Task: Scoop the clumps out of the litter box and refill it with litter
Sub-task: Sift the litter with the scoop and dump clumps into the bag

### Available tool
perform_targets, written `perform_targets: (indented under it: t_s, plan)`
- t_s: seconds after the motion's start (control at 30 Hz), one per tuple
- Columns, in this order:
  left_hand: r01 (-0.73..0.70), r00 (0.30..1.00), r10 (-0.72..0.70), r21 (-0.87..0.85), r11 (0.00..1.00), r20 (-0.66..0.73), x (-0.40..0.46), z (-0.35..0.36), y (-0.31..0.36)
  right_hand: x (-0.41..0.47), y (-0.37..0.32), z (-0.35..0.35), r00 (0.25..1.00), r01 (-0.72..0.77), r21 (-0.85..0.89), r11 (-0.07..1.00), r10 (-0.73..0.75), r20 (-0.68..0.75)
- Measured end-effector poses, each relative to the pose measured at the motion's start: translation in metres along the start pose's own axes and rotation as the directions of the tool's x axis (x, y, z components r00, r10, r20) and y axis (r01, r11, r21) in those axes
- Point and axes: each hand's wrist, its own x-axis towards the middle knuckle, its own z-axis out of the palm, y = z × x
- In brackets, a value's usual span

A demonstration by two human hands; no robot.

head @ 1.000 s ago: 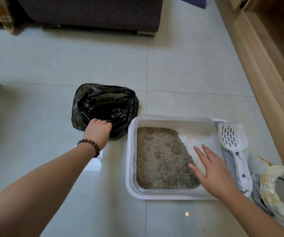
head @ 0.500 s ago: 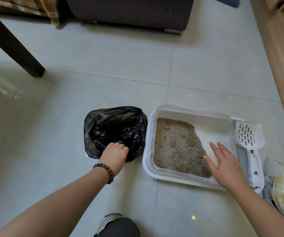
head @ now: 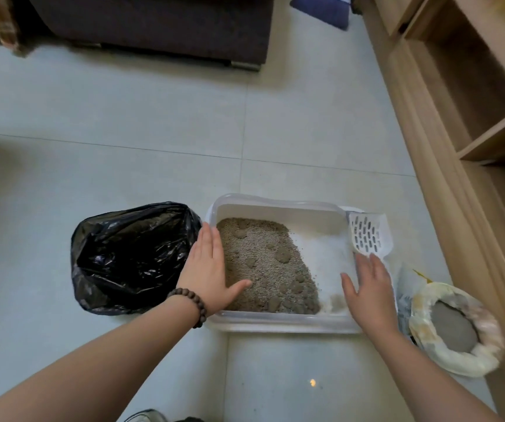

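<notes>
A white litter box [head: 278,204] sits on the tiled floor, its grey-brown litter [head: 263,263] piled in the left half with several round clumps on top; the right half shows bare white bottom. My left hand [head: 207,266] lies flat with straight fingers over the box's left rim. My right hand [head: 368,287] hovers open over the box's right rim, fingertips at the base of the white slotted scoop [head: 368,234] lying along that side. An opened bag of fresh litter [head: 455,327] stands to the right of the box.
A black rubbish bag [head: 129,257] stands open just left of the box. A wooden shelf unit [head: 464,117] runs along the right. A dark sofa [head: 154,22] is at the back. A shoe tip [head: 144,417] shows at the bottom edge.
My left hand has let go of the black bag and moved right to the box's left rim. My right hand has shifted right, from the litter toward the scoop.
</notes>
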Motion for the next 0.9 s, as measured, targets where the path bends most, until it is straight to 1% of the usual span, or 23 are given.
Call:
perform_targets:
  t_s: [0.07, 0.1, 0.17, 0.2, 0.3, 0.33, 0.43, 0.5, 0.57, 0.6, 0.67, 0.73, 0.83, 0.9]
  plan:
    - [-0.004, 1.0, 0.002, -0.043, 0.999, -0.028, 0.0, 0.004, 0.0, 0.004, 0.022, -0.005, 0.995, -0.067, -0.054, 0.996, 0.062, -0.08]
    - [-0.006, 0.999, 0.003, -0.07, 0.998, -0.036, 0.001, 0.006, -0.001, 0.007, 0.032, -0.006, 0.99, -0.111, -0.062, 0.992, 0.105, -0.095]
    - [-0.003, 0.999, -0.003, -0.129, 0.992, -0.052, 0.0, 0.007, -0.002, 0.012, 0.043, -0.007, 0.978, -0.195, -0.062, 0.979, 0.19, -0.081]
    - [-0.002, 0.998, -0.007, -0.152, 0.988, -0.063, -0.001, 0.008, -0.002, 0.015, 0.047, -0.005, 0.976, -0.211, -0.082, 0.974, 0.206, -0.064]
    - [0.0, 0.997, -0.014, -0.179, 0.984, -0.077, -0.003, 0.008, -0.001, 0.019, 0.052, 0.003, 0.979, -0.201, -0.187, 0.962, 0.194, -0.057]
    - [0.001, 0.996, -0.016, -0.187, 0.982, -0.082, -0.003, 0.007, -0.002, 0.021, 0.053, 0.005, 0.978, -0.208, -0.192, 0.959, 0.198, -0.071]
    - [0.001, 0.995, -0.022, -0.21, 0.978, -0.101, -0.004, 0.008, -0.003, 0.026, 0.05, 0.003, 0.974, -0.21, -0.092, 0.973, 0.2, -0.102]
    - [0.002, 0.995, -0.026, -0.228, 0.974, -0.099, -0.006, 0.009, -0.004, 0.026, 0.043, -0.005, 0.988, -0.145, -0.024, 0.989, 0.143, -0.055]
    - [0.003, 0.994, -0.03, -0.254, 0.967, -0.102, -0.007, 0.01, -0.004, 0.023, 0.038, -0.016, 0.999, -0.01, -0.004, 1.0, 0.01, 0.047]
    - [0.002, 0.994, -0.032, -0.269, 0.963, -0.107, -0.008, 0.01, -0.004, 0.022, 0.036, -0.022, 0.992, 0.061, -0.027, 0.998, -0.057, 0.112]
    - [0.001, 0.993, -0.037, -0.299, 0.954, -0.115, -0.011, 0.013, -0.005, 0.026, 0.033, -0.032, 0.963, 0.184, -0.169, 0.968, -0.143, 0.23]
    - [0.008, 0.991, -0.05, -0.322, 0.947, -0.122, -0.015, 0.016, -0.005, 0.036, 0.028, -0.038, 0.932, 0.284, -0.329, 0.901, -0.179, 0.317]
    - [0.007, 0.988, -0.065, -0.38, 0.925, -0.139, -0.024, 0.021, -0.005, 0.054, 0.016, -0.041, 0.912, 0.352, -0.44, 0.826, -0.196, 0.361]
    - [0.001, 0.986, -0.077, -0.459, 0.888, -0.146, -0.029, 0.024, -0.007, 0.064, 0.006, -0.04, 0.907, 0.379, -0.488, 0.786, -0.211, 0.364]
